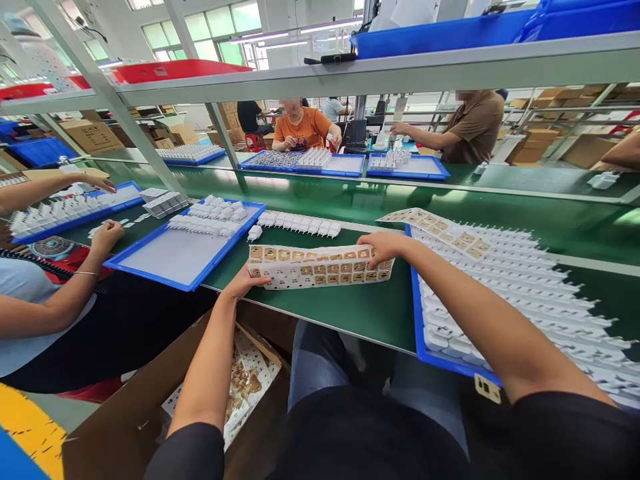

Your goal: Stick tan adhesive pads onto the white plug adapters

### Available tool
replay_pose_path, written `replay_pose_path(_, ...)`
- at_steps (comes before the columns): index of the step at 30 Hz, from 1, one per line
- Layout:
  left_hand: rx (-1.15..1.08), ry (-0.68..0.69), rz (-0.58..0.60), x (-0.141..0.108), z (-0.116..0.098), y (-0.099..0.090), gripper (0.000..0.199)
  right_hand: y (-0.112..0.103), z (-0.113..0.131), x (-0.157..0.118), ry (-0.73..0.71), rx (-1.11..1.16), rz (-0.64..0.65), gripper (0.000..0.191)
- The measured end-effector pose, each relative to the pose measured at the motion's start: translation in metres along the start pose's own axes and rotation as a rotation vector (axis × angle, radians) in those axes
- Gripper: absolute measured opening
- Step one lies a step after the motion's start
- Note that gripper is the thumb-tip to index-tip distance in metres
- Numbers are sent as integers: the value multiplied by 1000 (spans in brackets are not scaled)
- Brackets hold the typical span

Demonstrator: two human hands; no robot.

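Between my two hands is a white sticker sheet [325, 270] with rows of tan square labels, folded or bent lengthwise. My left hand [245, 281] grips its left end, the thumb lying over the front face. At the other end my right hand [380, 248] pinches the upper right edge. The sheet is held above the green bench near its front edge. Just behind it stands a row of white plastic adapters [300, 224]. Right of my right hand, another label sheet [440, 230] lies across a blue tray [420, 320] packed with white adapters [480, 300].
A blue tray [185, 260] partly filled with white pieces lies to the left, beside a co-worker's hand [107, 235]. Below the bench edge is a cardboard box [135, 400] with scrap sheets. Co-workers sit across the green bench [320, 190]. A shelf [320, 79] runs overhead.
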State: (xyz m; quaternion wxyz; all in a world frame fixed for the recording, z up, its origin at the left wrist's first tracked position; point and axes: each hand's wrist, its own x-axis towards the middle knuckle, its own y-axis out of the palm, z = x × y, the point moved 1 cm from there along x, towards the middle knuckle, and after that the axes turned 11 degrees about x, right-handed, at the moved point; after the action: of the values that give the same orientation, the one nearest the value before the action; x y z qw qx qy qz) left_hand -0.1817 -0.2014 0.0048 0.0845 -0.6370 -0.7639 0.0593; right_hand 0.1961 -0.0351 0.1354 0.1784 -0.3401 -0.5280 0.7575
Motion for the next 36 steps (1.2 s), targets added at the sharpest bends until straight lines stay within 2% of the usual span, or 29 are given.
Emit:
replay_pose_path(3, 10, -24, 16, 0, -5, 2, 87, 1, -1, -4, -2, -2, -9, 71)
replay_pose_path(7, 34, -78, -59, 2, -4, 9, 70, 3, -3, -3, 34, -24, -53, 56)
replay_pose_path(11, 17, -86, -94, 3, -2, 10, 70, 7, -6, 2, 60, -27, -45, 57)
replay_pose_path(13, 3, -98, -96, 3, -5, 9, 72, 7, -7, 4, 64, -22, -41, 51)
replay_pose_path(16, -38, -129, -88, -2, -11, 11, 73, -1, -11, 5, 47, 13, -7, 44)
replay_pose_path(18, -73, -165, -75, -8, -14, 20, 71, -12, -17, 7, 43, 51, 44, 45)
replay_pose_path(22, -159, -260, -38, -25, -17, 54, 66, -39, -35, 18, 82, 102, 199, 52)
replay_pose_path(27, -270, -324, -17, -40, -25, 111, 61, -64, -55, 50, 166, 77, 330, 62)
replay_pose_path(32, -475, -381, -59, -62, -43, 174, 68, -79, -64, 82, 194, 42, 275, 69)
replay_pose_path(36, -583, -404, -147, -83, -54, 214, 80, -75, -61, 106, 214, 48, 213, 54)
